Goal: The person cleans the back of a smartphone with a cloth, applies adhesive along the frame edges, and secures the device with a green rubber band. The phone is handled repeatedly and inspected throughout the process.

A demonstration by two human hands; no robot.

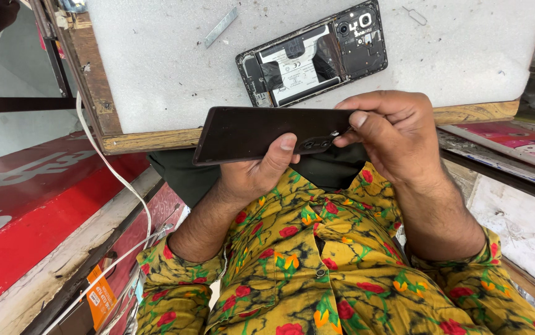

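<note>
Back cover: one dark, flat phone back panel, held level in front of the person's chest, just off the near edge of the workbench — right at picture centre.
Camera cut-outs: a small row of holes sits at the panel's right end, between the two thumbs; the count is too small to read.
Left hand: one hand, at 6 o'clock of the panel, fingers wrapped under it and thumb pressed on the near edge — a firm grasp on the panel.
Right hand: one hand, at 3 o'clock of the panel, curled over its right end, thumb tip pushing at the corner beside the cut-outs; it grips the same panel.
Opened phone: one, lying on the bench at 12 o'clock of the panel, well apart from both hands, back off, battery with a white label and black camera block exposed.
Workbench: one, with a white speckled top and a worn wooden rim.
Metal strip: one thin grey blade, at 10 o'clock of the opened phone, lying loose on the white top.
Pin tool: one small wire pin, at 2 o'clock of the opened phone.
White cable: one, hanging off the bench's left rim, at 8 o'clock.
Shirt: yellow with red flowers, filling 6 o'clock.
</note>
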